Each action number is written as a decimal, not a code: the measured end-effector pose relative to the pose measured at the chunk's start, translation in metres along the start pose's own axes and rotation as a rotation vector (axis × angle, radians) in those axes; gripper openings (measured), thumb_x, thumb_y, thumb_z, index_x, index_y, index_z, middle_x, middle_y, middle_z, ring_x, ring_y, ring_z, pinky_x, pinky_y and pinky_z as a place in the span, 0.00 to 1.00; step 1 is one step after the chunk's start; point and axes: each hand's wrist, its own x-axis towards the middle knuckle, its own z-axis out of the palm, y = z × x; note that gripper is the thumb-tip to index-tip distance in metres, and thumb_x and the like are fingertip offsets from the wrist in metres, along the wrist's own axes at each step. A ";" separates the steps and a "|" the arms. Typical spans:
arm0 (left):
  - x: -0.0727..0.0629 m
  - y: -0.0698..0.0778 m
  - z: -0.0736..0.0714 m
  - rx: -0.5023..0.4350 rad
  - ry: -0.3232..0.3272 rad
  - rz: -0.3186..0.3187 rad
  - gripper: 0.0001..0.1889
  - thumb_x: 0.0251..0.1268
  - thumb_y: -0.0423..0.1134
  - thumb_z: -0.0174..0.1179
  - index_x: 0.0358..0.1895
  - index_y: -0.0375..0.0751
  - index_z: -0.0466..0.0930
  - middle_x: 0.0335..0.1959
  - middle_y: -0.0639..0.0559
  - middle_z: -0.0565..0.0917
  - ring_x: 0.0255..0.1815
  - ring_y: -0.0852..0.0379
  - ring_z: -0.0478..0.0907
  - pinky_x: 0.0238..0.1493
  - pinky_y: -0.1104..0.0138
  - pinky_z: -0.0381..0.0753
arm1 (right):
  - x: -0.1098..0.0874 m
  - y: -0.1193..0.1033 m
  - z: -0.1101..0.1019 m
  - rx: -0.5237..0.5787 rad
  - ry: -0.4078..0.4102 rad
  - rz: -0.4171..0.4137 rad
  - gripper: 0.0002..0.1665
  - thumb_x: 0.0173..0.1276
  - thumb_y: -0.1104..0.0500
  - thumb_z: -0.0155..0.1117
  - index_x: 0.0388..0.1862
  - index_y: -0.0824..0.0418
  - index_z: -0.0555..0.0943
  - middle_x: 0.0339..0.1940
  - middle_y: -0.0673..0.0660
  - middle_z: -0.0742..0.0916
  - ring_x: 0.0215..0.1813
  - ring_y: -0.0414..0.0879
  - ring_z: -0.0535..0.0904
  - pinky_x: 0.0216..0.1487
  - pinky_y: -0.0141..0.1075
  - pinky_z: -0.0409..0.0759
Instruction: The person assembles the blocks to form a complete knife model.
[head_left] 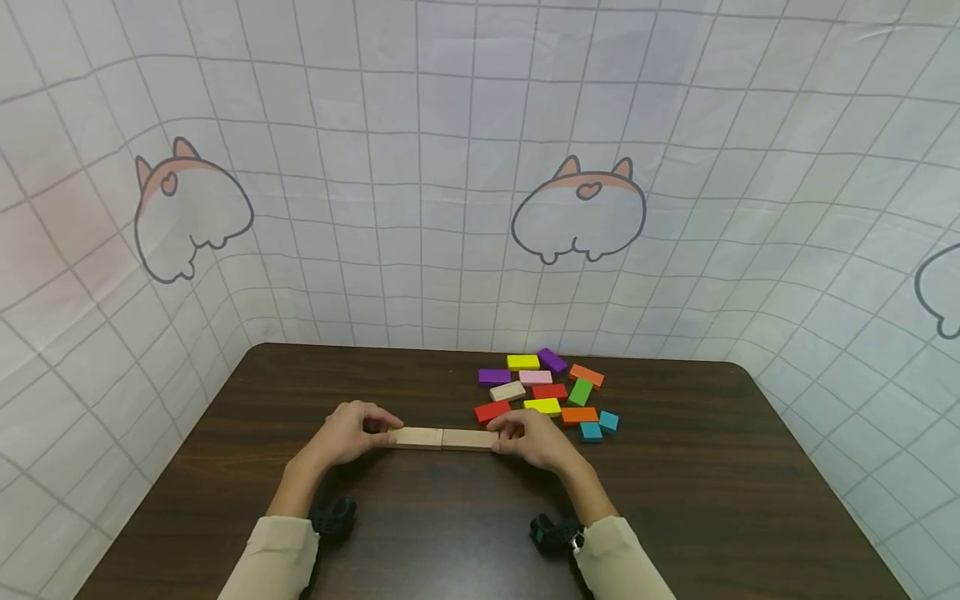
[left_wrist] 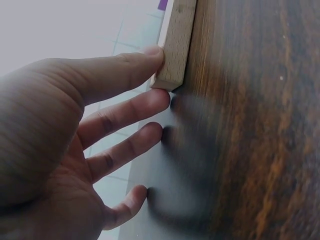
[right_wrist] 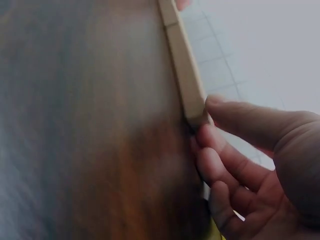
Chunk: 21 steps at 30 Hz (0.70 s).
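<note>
Two plain wooden blocks lie end to end in a straight row on the dark table, their ends meeting at a thin seam. My left hand (head_left: 347, 433) pinches the outer end of the left wooden block (head_left: 418, 437) between thumb and index finger. In the left wrist view the other fingertips (left_wrist: 152, 131) come down at the table surface. At the opposite end, my right hand (head_left: 536, 439) pinches the right wooden block (head_left: 468, 439) with thumb and index finger. Its remaining fingers are curled below, as the right wrist view shows.
Behind my right hand several coloured blocks lie loosely grouped, among them a red block (head_left: 492, 412), a green block (head_left: 581, 392), a purple block (head_left: 494, 377) and a blue block (head_left: 590, 432). A white grid-patterned curtain (head_left: 450, 208) hangs around the brown table (head_left: 675, 492).
</note>
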 end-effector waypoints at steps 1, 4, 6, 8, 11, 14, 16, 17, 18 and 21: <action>0.000 0.000 0.000 -0.001 0.000 -0.003 0.09 0.63 0.42 0.73 0.45 0.51 0.92 0.36 0.58 0.86 0.36 0.60 0.76 0.39 0.63 0.76 | 0.000 0.001 -0.002 0.000 -0.005 -0.006 0.13 0.67 0.56 0.74 0.50 0.54 0.88 0.33 0.50 0.84 0.35 0.45 0.76 0.39 0.37 0.76; 0.000 0.000 0.000 -0.005 -0.002 -0.009 0.09 0.63 0.42 0.73 0.45 0.51 0.92 0.35 0.58 0.85 0.36 0.60 0.75 0.38 0.63 0.75 | -0.002 0.003 -0.010 0.012 -0.005 -0.037 0.14 0.69 0.55 0.72 0.52 0.55 0.87 0.34 0.50 0.85 0.36 0.45 0.77 0.40 0.37 0.77; -0.001 0.000 0.000 -0.005 -0.001 -0.012 0.08 0.63 0.42 0.73 0.45 0.52 0.92 0.35 0.58 0.86 0.36 0.60 0.75 0.39 0.63 0.75 | -0.004 0.006 -0.019 0.031 0.010 -0.069 0.15 0.71 0.56 0.71 0.54 0.58 0.86 0.35 0.52 0.86 0.36 0.45 0.78 0.39 0.37 0.78; -0.001 0.001 0.000 -0.003 -0.001 -0.013 0.08 0.63 0.42 0.73 0.45 0.52 0.92 0.36 0.58 0.86 0.36 0.60 0.76 0.39 0.63 0.76 | -0.007 0.008 -0.029 0.050 0.043 -0.087 0.16 0.72 0.57 0.69 0.56 0.60 0.85 0.37 0.55 0.86 0.37 0.45 0.78 0.40 0.37 0.78; -0.001 0.001 0.000 0.003 0.001 -0.014 0.08 0.63 0.42 0.73 0.45 0.53 0.92 0.37 0.58 0.87 0.37 0.61 0.77 0.40 0.63 0.76 | -0.012 0.013 -0.045 0.082 0.113 -0.093 0.17 0.72 0.58 0.68 0.57 0.62 0.85 0.40 0.58 0.87 0.38 0.46 0.79 0.40 0.38 0.78; -0.001 0.000 -0.001 0.008 0.000 -0.015 0.08 0.63 0.43 0.73 0.45 0.53 0.92 0.38 0.59 0.87 0.38 0.61 0.77 0.41 0.62 0.77 | -0.019 0.019 -0.061 0.085 0.187 -0.072 0.18 0.74 0.57 0.67 0.58 0.62 0.84 0.42 0.59 0.87 0.40 0.49 0.79 0.40 0.38 0.79; -0.001 0.000 0.000 0.009 -0.001 -0.012 0.08 0.63 0.43 0.73 0.45 0.53 0.92 0.39 0.59 0.87 0.38 0.61 0.77 0.41 0.62 0.77 | -0.024 0.026 -0.071 0.079 0.225 -0.058 0.18 0.74 0.58 0.66 0.59 0.63 0.84 0.44 0.59 0.87 0.41 0.50 0.79 0.41 0.38 0.80; -0.001 0.000 0.000 0.009 -0.002 -0.013 0.09 0.63 0.43 0.73 0.45 0.53 0.92 0.39 0.58 0.87 0.38 0.61 0.77 0.41 0.62 0.77 | -0.026 0.029 -0.075 0.073 0.240 -0.052 0.18 0.75 0.57 0.66 0.60 0.63 0.83 0.44 0.59 0.87 0.42 0.51 0.80 0.42 0.37 0.80; -0.001 -0.001 0.000 0.010 -0.002 -0.012 0.09 0.63 0.43 0.73 0.45 0.53 0.92 0.39 0.58 0.87 0.38 0.61 0.77 0.41 0.62 0.77 | -0.028 0.034 -0.079 0.065 0.255 -0.041 0.18 0.75 0.57 0.66 0.60 0.62 0.84 0.44 0.59 0.87 0.42 0.51 0.80 0.41 0.37 0.80; 0.000 -0.001 0.000 0.010 -0.003 -0.013 0.08 0.63 0.42 0.73 0.45 0.53 0.92 0.39 0.58 0.87 0.38 0.61 0.77 0.41 0.63 0.77 | -0.033 0.048 -0.091 0.049 0.276 -0.021 0.18 0.75 0.58 0.65 0.60 0.63 0.83 0.44 0.60 0.88 0.43 0.51 0.82 0.43 0.38 0.81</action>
